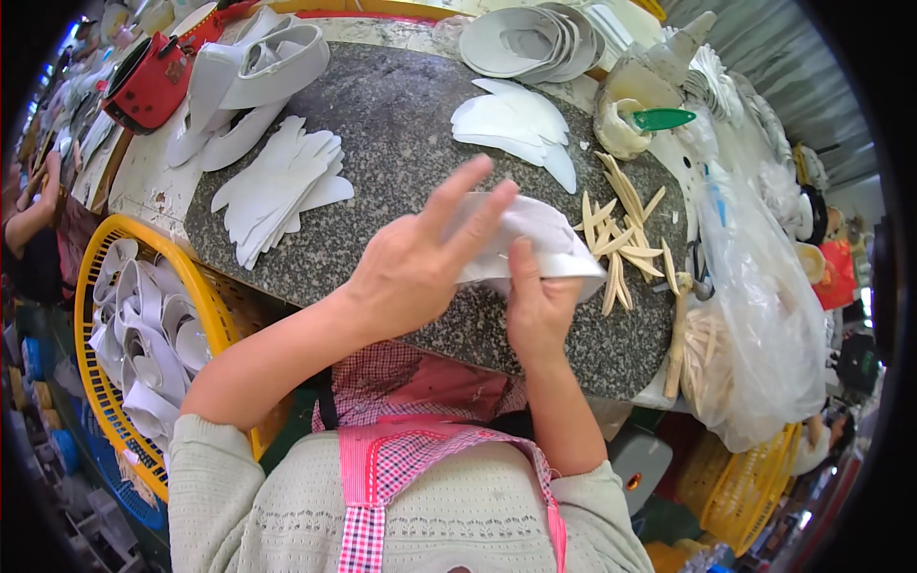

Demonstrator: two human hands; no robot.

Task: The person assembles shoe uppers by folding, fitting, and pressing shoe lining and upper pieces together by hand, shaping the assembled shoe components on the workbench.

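Over the front middle of a dark speckled stone slab (392, 124), my right hand (543, 320) grips a curved white piece (535, 227) that looks like a shoe upper. Its thumb presses on the folded near edge. My left hand (411, 263) is at the piece's left side, index and middle fingers stretched out and apart; its thumb and other fingers are partly hidden. Just right of the piece lie several cream, leaf-shaped strips (626, 229). Flat white cut pieces sit in a fanned stack (282, 186) to the left and in another pile (511, 124) at the far side.
A yellow basket (224, 320) of similar white pieces stands at left. White uppers (277, 62) and a red pot (143, 86) are far left. At right are a glue-smeared container (626, 124) with a green handle (664, 118) and a clear plastic bag (764, 325). Other people are nearby.
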